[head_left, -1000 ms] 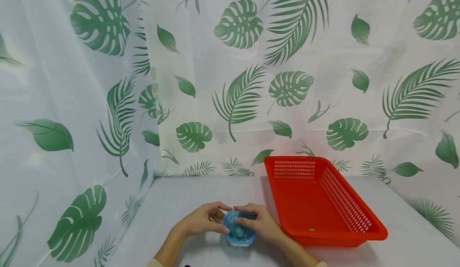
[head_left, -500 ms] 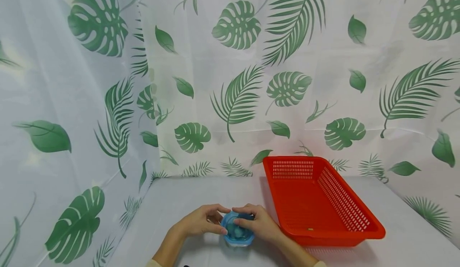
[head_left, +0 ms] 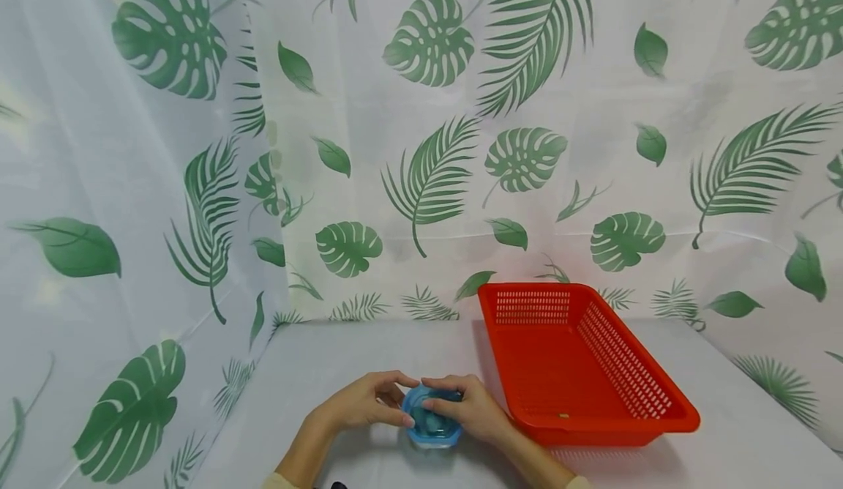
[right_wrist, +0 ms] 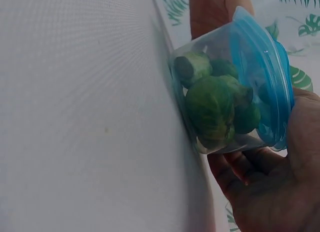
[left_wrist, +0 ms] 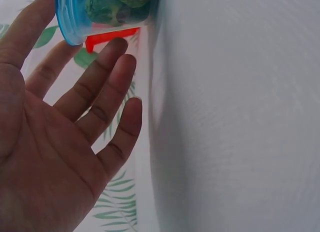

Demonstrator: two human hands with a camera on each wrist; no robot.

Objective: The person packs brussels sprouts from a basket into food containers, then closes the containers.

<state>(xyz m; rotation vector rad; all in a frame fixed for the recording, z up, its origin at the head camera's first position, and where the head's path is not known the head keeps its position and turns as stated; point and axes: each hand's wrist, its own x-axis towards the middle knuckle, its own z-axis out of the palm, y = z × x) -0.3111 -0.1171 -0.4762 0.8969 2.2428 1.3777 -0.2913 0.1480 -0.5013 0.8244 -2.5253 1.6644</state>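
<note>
A clear food container point(right_wrist: 212, 99) with a blue lid point(head_left: 428, 410) stands on the table in front of me, with several green Brussels sprouts point(right_wrist: 210, 109) inside. My left hand point(head_left: 365, 405) holds the lid's left edge with thumb and index finger; its other fingers point(left_wrist: 92, 92) are spread beside the container, apart from it. On the other side my right hand point(head_left: 477, 410) grips the container, its thumb lying across the lid and its index finger at the far rim. In the right wrist view its remaining fingers curl near the container's side.
A red perforated plastic basket point(head_left: 589, 427) stands just right of my right hand, its near left corner close to the forearm. White cloth covers the table point(head_left: 369, 346). Leaf-printed curtains point(head_left: 435, 181) rise behind and to the left.
Both hands keep nearly the same hold on the container. The whole head view has shifted slightly, so everything lies a little further left in it.
</note>
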